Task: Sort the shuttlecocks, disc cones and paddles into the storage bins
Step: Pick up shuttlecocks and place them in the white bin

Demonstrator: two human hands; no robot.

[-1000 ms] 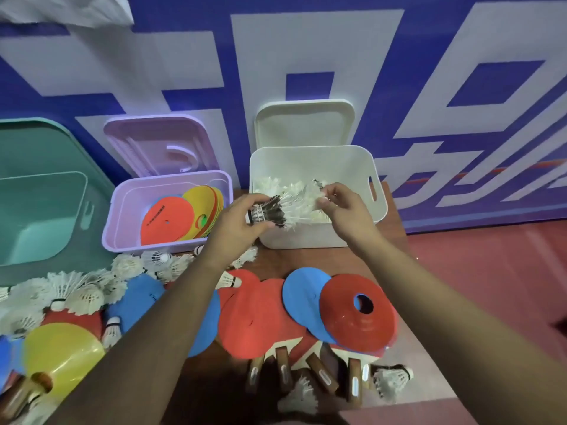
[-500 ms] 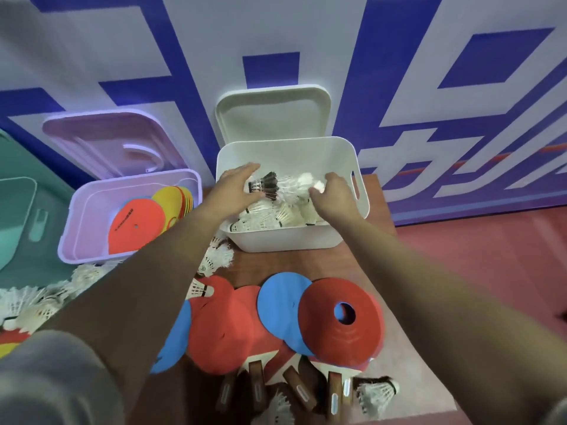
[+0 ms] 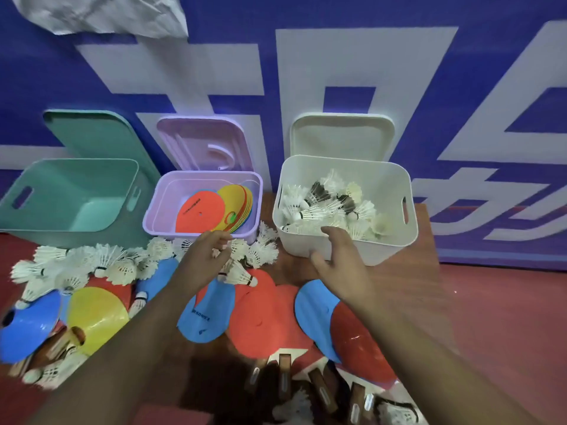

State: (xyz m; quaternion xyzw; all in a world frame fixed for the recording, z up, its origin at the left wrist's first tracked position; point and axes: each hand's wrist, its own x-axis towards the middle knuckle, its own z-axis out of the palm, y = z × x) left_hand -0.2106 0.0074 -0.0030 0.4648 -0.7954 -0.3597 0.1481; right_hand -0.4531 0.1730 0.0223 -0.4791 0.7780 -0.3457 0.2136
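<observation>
Three open bins stand by the wall: a green bin [image 3: 76,170] holding nothing, a lilac bin [image 3: 159,207] with stacked disc cones [image 3: 214,208], and a white bin [image 3: 346,250] with several shuttlecocks [image 3: 325,204]. My left hand [image 3: 202,256] hovers over loose shuttlecocks [image 3: 260,253] in front of the lilac bin, fingers bent, nothing clearly held. My right hand [image 3: 340,256] is open in front of the white bin's near wall. Red, blue and yellow disc cones [image 3: 264,317] lie below, with paddle handles [image 3: 285,375] at the bottom.
More shuttlecocks [image 3: 92,262] spread at the left beside a yellow cone [image 3: 98,317] and a blue cone [image 3: 27,326]. Bin lids lean on the blue and white banner wall [image 3: 337,56]. Red floor [image 3: 506,317] extends to the right.
Both hands have come out of the white bin and back toward me; the shuttlecocks they held now lie in the bin. My left hand moved left over the loose shuttlecocks.
</observation>
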